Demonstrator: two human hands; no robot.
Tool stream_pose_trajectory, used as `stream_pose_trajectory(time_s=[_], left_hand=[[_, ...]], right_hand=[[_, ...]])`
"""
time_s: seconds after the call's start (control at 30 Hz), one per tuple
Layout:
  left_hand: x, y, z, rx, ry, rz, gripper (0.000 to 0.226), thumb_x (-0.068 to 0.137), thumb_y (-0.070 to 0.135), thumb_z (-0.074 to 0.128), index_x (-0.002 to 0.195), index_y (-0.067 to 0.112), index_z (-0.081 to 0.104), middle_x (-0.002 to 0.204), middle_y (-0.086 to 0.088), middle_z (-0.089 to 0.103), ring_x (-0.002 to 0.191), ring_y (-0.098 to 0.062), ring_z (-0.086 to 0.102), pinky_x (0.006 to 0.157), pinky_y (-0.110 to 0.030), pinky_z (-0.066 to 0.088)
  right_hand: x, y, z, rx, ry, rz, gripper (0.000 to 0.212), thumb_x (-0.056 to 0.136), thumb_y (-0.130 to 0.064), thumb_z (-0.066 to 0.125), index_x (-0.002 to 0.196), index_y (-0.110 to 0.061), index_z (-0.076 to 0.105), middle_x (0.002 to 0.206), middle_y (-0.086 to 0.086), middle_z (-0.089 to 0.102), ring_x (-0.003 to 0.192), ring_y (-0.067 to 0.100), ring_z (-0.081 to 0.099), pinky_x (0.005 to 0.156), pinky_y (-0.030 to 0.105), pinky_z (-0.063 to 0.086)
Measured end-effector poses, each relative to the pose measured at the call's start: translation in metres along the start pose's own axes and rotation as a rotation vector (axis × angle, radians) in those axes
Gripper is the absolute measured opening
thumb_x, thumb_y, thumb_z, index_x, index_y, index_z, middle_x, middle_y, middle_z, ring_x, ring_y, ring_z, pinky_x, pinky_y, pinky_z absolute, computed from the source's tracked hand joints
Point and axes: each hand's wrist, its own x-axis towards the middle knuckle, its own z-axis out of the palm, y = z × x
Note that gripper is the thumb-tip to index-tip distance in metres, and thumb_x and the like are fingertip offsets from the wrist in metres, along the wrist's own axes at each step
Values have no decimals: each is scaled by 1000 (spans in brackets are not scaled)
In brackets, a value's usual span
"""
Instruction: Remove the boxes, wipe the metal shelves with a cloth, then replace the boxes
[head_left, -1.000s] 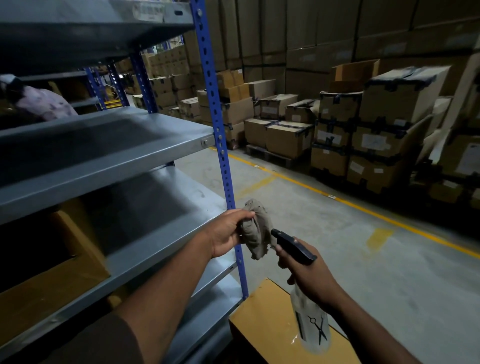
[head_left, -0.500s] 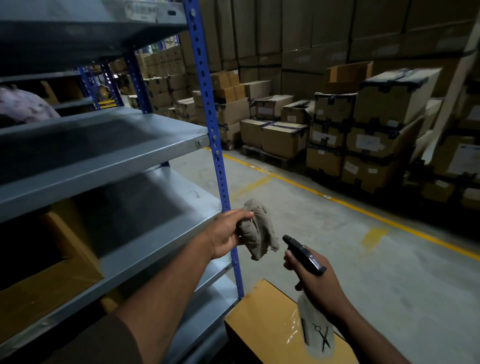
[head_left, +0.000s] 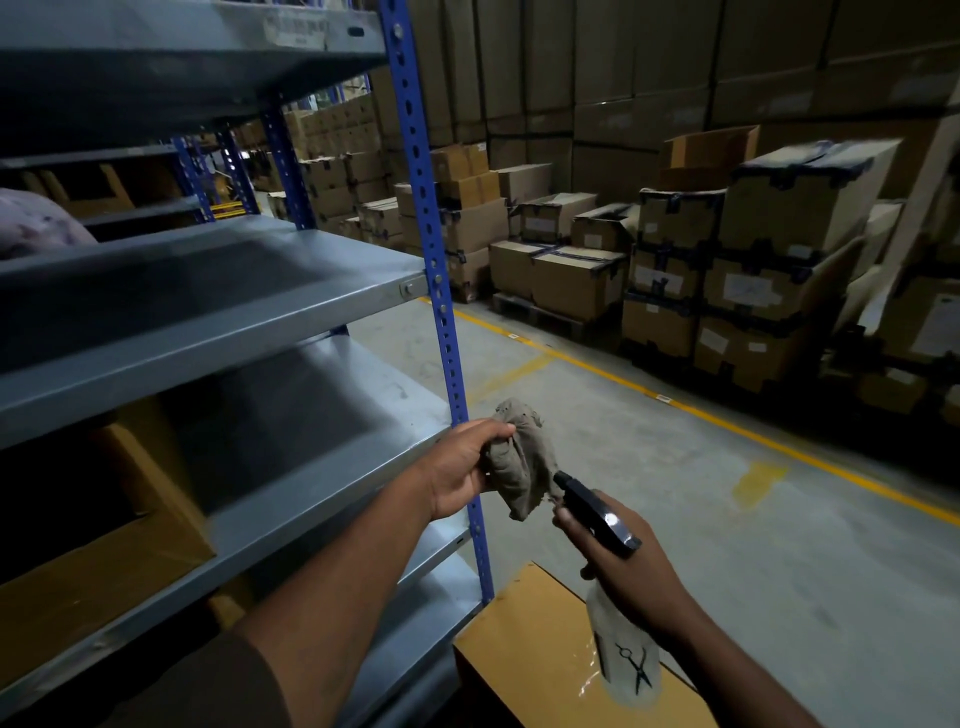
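My left hand (head_left: 465, 470) grips a crumpled grey-brown cloth (head_left: 519, 457) just in front of the blue upright (head_left: 441, 312) of the grey metal shelves (head_left: 218, 322). My right hand (head_left: 631, 577) holds a spray bottle (head_left: 621, 639) with a black trigger head whose nozzle points at the cloth and nearly touches it. The middle shelf and the one below it (head_left: 322, 457) are bare at their right ends. A yellow-brown box (head_left: 98, 571) sits on a lower shelf at the left. Another yellow-brown box (head_left: 540, 660) stands on the floor under my right hand.
Stacks of cardboard boxes (head_left: 727, 270) on pallets line the far side of the aisle behind a yellow floor line (head_left: 691, 410). Grey concrete floor (head_left: 779, 545) lies between them and the shelves. A person's patterned sleeve (head_left: 36, 223) shows behind the shelves at the left.
The spray bottle's nozzle has come back up against the cloth after dipping away. The view has shifted slightly. Both hands keep their hold.
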Motion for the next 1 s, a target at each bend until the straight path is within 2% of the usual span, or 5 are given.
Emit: stream_pose_trajectory(time_s=[0.3,0.43,0.73,0.83,1.0], left_hand=[[-9,0,-9,23,79,17,19,92,18,55,108,10,50,85,-16,47,79,-26,50,74,-38,47],[-15,2,-16,6,105,15,22,87,20,60,107,11,55,90,-17,53,84,-26,53,81,-42,46],[-41,13,-41,-4,196,29,15,95,13,51,87,12,63,76,-9,63,69,-20,61,65,-33,53],[-52,14,-52,-10,239,50,10,93,14,55,94,13,65,90,-15,61,80,-24,61,73,-36,52],[-69,12,-82,-84,319,88,11,93,12,56,98,8,65,94,-18,66,83,-26,64,82,-41,50]], right_hand=[[8,7,7,-25,85,5,29,91,-50,61,90,-22,65,81,4,67,78,26,65,65,50,54],[18,3,18,-8,54,8,40,82,-57,61,84,-17,65,75,5,66,72,28,63,58,42,49],[43,-11,44,11,-28,20,10,90,-25,69,89,-15,72,72,4,70,70,24,67,56,45,53],[50,-30,53,129,-76,-54,19,93,-24,64,105,-37,70,83,-6,72,63,10,65,47,28,51],[73,-40,75,122,-66,-118,14,96,-29,60,102,-31,72,93,-6,73,84,10,69,71,35,57]])
